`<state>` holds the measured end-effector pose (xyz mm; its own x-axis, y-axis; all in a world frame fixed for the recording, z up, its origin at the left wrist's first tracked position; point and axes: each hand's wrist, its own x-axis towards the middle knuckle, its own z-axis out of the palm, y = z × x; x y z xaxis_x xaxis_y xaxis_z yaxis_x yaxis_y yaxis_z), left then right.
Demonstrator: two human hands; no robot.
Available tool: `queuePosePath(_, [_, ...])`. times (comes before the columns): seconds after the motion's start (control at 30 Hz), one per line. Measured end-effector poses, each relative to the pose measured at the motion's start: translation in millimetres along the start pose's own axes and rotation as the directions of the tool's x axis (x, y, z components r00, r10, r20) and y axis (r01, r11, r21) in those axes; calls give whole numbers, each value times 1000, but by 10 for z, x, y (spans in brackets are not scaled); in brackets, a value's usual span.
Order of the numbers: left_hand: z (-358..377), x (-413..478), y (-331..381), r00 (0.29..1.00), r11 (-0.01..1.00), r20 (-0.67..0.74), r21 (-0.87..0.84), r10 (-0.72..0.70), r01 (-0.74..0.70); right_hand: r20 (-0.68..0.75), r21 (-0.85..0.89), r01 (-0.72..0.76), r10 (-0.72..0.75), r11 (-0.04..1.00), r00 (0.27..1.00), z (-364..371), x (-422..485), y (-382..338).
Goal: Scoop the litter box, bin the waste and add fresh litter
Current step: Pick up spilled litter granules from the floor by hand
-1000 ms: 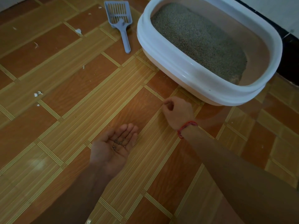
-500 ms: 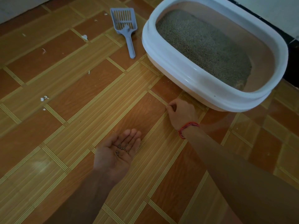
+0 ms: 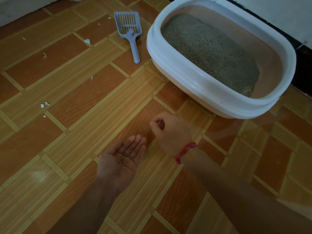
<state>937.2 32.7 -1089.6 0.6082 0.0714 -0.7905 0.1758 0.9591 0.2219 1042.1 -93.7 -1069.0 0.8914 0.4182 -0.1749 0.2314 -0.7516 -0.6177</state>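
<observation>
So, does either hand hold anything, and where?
The left hand carries litter grains on its open palm. The right hand pinches thumb and forefinger; whether on a grain cannot be told.

Below me lies a glossy floor (image 3: 84, 149) of orange-brown wood-pattern tiles crossed by striped yellow bands. Small white scraps (image 3: 44, 105) are scattered over its left part. A pale wall (image 3: 278, 14) with a black skirting strip (image 3: 303, 68) runs along my far right.
</observation>
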Motion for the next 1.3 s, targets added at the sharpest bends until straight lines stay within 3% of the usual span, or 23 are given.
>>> queuePosePath(0.17, [11, -22, -6, 999, 1000, 32, 6, 23, -23, 101, 73, 86, -93, 994, 991, 137, -344, -267])
queuePosePath(0.37, [-19, -3, 9, 1000, 1000, 21, 22, 9, -10, 155, 0, 193, -191, 981, 969, 227, -446, -260])
queuePosePath(0.6, [-23, 2, 27, 1000, 1000, 16, -9, 16, -16, 116, -45, 156, -150, 987, 982, 76, -187, -123])
queuePosePath(0.9, [37, -6, 32, 1000, 1000, -1, -12, -9, 9, -70, -165, -2, -9, 986, 998, -49, 497, 218])
queuePosePath(1.3, [1, 12, 86, 1000, 999, -7, -47, -9, 8, -51, -235, -26, 14, 972, 999, 73, 748, 296])
